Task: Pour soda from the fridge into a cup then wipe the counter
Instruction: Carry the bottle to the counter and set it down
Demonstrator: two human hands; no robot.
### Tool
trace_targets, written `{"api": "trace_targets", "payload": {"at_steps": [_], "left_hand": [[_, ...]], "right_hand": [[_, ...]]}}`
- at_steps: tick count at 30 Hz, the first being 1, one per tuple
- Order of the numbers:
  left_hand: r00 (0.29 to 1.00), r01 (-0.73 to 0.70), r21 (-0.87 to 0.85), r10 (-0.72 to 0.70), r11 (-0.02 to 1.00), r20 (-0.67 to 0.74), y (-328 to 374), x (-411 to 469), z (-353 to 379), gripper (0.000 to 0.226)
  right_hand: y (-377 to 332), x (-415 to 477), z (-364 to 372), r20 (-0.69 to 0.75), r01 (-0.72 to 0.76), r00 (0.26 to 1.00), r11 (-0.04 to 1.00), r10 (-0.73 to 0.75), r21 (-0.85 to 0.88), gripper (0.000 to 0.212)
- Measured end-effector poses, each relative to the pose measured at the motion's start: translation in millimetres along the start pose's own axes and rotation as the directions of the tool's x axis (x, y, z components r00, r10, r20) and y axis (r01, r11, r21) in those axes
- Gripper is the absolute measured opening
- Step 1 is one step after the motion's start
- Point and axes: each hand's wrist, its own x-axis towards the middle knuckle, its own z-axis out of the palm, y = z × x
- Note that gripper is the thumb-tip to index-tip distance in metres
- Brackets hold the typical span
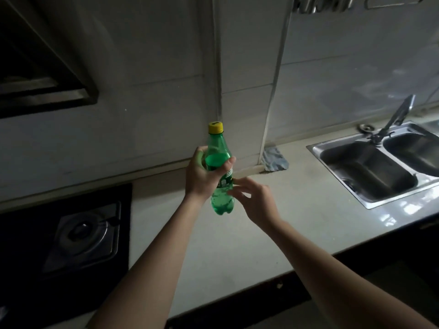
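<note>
A green soda bottle (219, 167) with a yellow cap (215, 128) stands upright over the pale counter (249, 233); whether its base touches the counter I cannot tell. My left hand (204, 172) grips its upper body, fingers and thumb wrapped around it. My right hand (254, 200) is beside the bottle's lower half, fingers spread and relaxed, fingertips at or near the label. A crumpled grey-blue cloth (274, 160) lies on the counter by the wall, to the right of the bottle. No cup is in view.
A black gas stove (80, 233) is set into the counter at the left, under a range hood (45, 86). A steel double sink (380, 167) with a faucet (399, 117) sits at the right. The tiled wall (154, 103) has a jutting corner behind the bottle.
</note>
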Motion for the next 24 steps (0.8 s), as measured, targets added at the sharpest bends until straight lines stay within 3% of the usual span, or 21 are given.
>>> {"api": "trace_targets", "payload": {"at_steps": [9,17,24], "left_hand": [[0.993,0.116,0.067,-0.114,0.991,-0.026,-53.7,33.9,17.8,0.059],[0.962,0.258,0.201,-0.232,0.945,-0.14,-97.2,33.7,20.4,0.047],[0.918,0.375,0.247,-0.32,0.894,-0.234,-121.6,33.2,42.0,0.046]], "right_hand": [[66.2,41.8,23.7,0.139,-0.119,0.983,0.993,0.12,-0.012,0.027],[111.5,65.0,60.5,0.381,-0.208,0.907,0.978,0.179,0.035,0.027],[144.2,66.9,70.0,0.444,-0.216,0.877,0.976,0.183,0.024,0.03]]}}
